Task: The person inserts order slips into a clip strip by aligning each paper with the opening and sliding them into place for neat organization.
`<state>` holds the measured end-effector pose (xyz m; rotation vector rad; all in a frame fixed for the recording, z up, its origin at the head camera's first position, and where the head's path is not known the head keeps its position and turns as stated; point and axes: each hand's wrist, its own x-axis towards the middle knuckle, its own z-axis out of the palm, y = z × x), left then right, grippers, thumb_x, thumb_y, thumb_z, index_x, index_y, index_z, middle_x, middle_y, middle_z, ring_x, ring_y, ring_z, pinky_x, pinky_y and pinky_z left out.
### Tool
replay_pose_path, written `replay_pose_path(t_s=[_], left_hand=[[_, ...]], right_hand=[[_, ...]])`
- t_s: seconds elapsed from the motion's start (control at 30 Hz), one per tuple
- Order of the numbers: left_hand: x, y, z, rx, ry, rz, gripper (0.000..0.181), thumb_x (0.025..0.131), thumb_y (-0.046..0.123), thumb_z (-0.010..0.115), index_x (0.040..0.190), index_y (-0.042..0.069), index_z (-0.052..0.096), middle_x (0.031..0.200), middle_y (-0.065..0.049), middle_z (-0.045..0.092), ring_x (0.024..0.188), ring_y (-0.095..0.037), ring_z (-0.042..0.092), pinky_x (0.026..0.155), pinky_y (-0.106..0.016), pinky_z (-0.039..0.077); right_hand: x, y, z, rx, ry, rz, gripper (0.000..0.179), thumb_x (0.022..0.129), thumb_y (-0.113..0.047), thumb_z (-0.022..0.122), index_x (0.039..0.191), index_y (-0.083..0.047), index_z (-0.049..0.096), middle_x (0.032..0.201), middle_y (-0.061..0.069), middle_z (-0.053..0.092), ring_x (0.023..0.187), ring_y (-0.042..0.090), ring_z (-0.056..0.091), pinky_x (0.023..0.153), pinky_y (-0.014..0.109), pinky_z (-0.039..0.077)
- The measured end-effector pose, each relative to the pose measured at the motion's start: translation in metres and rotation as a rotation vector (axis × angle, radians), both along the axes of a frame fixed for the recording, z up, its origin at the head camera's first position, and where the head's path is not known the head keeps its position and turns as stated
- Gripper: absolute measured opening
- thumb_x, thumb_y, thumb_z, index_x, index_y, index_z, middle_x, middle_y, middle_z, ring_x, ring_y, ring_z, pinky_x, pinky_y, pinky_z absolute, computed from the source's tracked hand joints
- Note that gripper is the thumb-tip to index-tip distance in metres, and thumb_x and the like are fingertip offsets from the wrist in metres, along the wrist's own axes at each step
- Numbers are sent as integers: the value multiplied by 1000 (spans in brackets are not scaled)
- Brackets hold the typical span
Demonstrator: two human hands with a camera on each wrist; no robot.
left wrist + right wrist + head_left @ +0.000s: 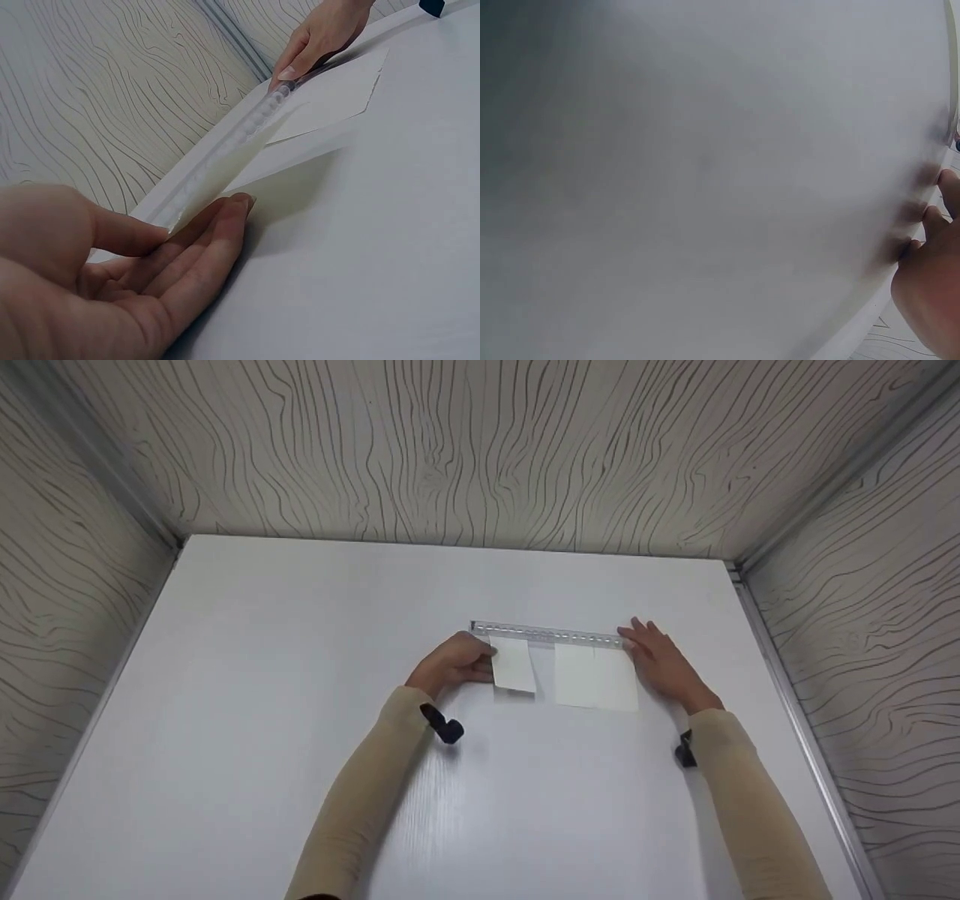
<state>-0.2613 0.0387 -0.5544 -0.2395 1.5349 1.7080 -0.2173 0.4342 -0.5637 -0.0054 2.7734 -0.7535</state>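
A clear plastic ruler (544, 632) with a row of round holes lies across the top of the paper pieces. My left hand (454, 660) pinches the left edge of a small white paper piece (514, 664) between thumb and fingers. In the left wrist view this paper piece (229, 174) tilts up from the table and casts a shadow. Further right, a wider white paper (596, 676) lies flat, with a rough edge and a faint line down it. My right hand (666, 666) presses on the ruler's right end, fingers extended; the right wrist view shows only its fingertips and knuckles.
Everything lies on a white table (300, 660). Wood-grain patterned panels (450, 450) stand behind it and at both sides, joined by grey metal strips. A black wrist camera (446, 726) sits on each beige sleeve.
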Motion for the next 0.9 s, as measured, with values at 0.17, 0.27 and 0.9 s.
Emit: replay_pose_path(t_s=[0.17, 0.27, 0.9], left_hand=[[0, 3, 1, 3, 2, -3, 26, 105, 5, 53, 127, -6, 62, 93, -14, 75, 89, -23, 78, 92, -40, 65], [1, 6, 3, 7, 5, -13, 26, 105, 4, 53, 128, -5, 63, 93, -14, 76, 90, -25, 80, 92, -40, 65], [-1, 21, 4, -8, 11, -47, 28, 105, 5, 54, 130, -5, 62, 90, -13, 75, 84, -23, 78, 88, -40, 66]], right_hand=[[1, 0, -1, -3, 3, -1, 60, 112, -55, 32, 164, -27, 36, 179, 5, 12, 167, 36, -1, 133, 62, -3], [2, 0, -2, -4, 6, 2, 59, 112, -54, 32, 164, -26, 36, 179, 6, 13, 167, 37, -1, 134, 61, -2], [2, -2, 0, -6, 31, 25, 57, 113, -50, 31, 163, -23, 39, 178, 8, 15, 166, 38, 1, 134, 61, 0]])
